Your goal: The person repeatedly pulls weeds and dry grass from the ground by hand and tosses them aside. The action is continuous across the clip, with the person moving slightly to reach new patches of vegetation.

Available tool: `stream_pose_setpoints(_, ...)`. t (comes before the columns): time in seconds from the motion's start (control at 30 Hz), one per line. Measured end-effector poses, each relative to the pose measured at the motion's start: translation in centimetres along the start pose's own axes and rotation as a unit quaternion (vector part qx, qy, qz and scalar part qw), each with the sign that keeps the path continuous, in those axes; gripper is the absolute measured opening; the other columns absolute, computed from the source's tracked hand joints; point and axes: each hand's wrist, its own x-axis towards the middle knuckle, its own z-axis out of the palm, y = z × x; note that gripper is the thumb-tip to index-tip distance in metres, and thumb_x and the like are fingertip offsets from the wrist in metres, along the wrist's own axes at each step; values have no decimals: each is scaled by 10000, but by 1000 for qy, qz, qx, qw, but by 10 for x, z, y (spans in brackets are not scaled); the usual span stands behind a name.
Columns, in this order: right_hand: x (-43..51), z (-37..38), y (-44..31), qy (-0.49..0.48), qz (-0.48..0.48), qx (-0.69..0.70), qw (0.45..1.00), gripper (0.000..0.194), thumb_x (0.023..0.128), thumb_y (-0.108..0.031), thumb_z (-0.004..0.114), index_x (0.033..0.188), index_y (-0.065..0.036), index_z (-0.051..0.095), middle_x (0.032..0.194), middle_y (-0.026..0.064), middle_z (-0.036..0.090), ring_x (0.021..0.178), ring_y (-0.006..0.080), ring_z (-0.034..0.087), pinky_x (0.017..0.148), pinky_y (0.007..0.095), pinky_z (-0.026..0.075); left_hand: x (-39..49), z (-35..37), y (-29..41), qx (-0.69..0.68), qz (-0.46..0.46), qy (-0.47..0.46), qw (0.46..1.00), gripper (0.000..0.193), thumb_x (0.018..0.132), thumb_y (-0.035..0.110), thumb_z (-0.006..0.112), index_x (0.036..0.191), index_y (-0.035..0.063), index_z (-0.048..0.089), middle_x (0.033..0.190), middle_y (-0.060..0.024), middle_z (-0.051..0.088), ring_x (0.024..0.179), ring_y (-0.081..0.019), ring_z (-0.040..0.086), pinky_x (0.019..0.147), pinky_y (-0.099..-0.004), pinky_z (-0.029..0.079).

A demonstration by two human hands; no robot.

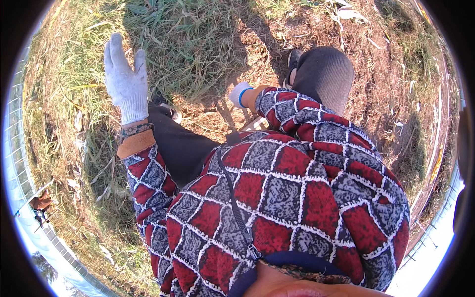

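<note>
My left hand (126, 76), in a white knit glove with a ribbed cuff, is held out at the left with fingers apart and nothing in it. Its thumb points up, beside a heap of cut green grass (185, 48). My right hand (239, 94) is in a white glove with a blue cuff edge, between my knees and near the lower right side of the heap. Its fingers look curled, but the glove hides whether anything is in them. Below that wrist a pale slatted piece (256, 124), perhaps a low seat, shows partly under my sweater.
My bent knee in dark trousers (326, 74) and a dark shoe (294, 65) are at the right. Dry straw-covered soil (382, 74) spreads around. Light scraps (350, 13) lie at the top right. At the far left is a person (41, 202) near a long pale structure (16, 126).
</note>
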Motion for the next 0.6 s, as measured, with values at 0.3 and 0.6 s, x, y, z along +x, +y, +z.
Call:
stream_pose_setpoints(0.3,55,-11,127,-39,210,190,958,384,985,-256,573,1284,-103,759,1308,149,745,1183,349,728,952,503,581,3,90,74,-89,107,-419,897,482,955,416,691,1339,133,622,1013,-161,768,1110,-324,695,1051,-510,415)
stream_pose_setpoints(0.6,136,-39,200,162,290,306,892,273,983,-203,572,1153,-95,756,1183,216,747,1100,395,736,906,529,591,37,123,87,-139,130,-572,798,524,972,377,695,1395,102,554,958,-149,736,973,-374,694,999,-504,487)
